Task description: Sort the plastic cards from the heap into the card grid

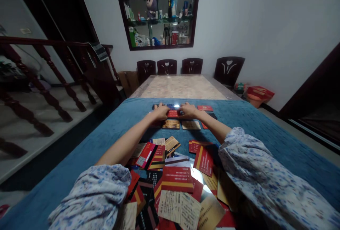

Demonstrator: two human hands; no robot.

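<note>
A red card point(173, 113) lies on the blue cloth between my two hands, within the rows of laid-out cards. My left hand point(160, 112) has its curled fingers at the card's left end. At the right end, the fingers of my right hand point(188, 111) close on it in the same way. Just beyond is a dark blue card point(174, 106), partly covered by my fingers. Nearer me lie a gold card point(171, 124) and a beige card point(191, 125). Another red card point(205, 108) sits to the right of my right hand.
A loose, overlapping pile of cards point(177, 178) spreads between my forearms. The blue cloth point(106, 145) covers the near part of the table, with a pale tabletop point(180, 86) beyond. Several dark chairs point(166, 67) stand around the far end. A wooden railing point(50, 67) runs along the left.
</note>
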